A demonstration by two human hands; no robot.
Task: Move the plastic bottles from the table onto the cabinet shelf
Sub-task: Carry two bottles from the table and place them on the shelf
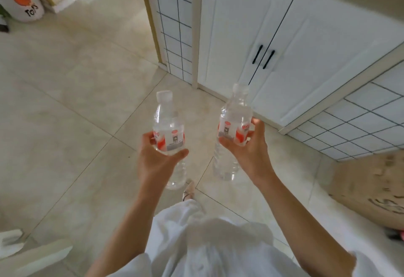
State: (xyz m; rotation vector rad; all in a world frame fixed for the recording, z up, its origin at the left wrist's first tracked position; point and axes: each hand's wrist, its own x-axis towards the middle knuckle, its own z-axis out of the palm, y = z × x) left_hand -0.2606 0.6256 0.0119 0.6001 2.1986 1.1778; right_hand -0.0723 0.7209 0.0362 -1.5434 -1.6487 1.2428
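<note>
White cloth of our clothing (209, 244) fills the bottom edge of the view, and both bare forearms reach out from it over the tiled floor (65, 102). We carry one bottle in each hand, so a single trip serves for two.

Our left hand (156, 158) is closed around the left bottle (168, 132) at its label band, thumb in front and fingers behind. Our right hand (247, 148) grips the right bottle (234, 123) the same way, at the label. Holding at the middle likely keeps each bottle balanced and nearly upright, caps tipped a little away from us, ready to be stood down on their bases.

Both bottles are in the air above the floor, well apart from each other, neither resting on anything. No table shows, so we judge the pick-up done and the carry under way.

Ahead of the right bottle stands the white cabinet (251, 36), its two doors shut, black handles (263, 57) side by side at the seam. No open shelf shows, so we cannot tell where the bottles will go.

Each bottle is clear plastic, ribbed below the label, with a pale cap and a red-and-white label bearing a grey printed panel. They look full of clear water, though the level is hard to read.
</note>
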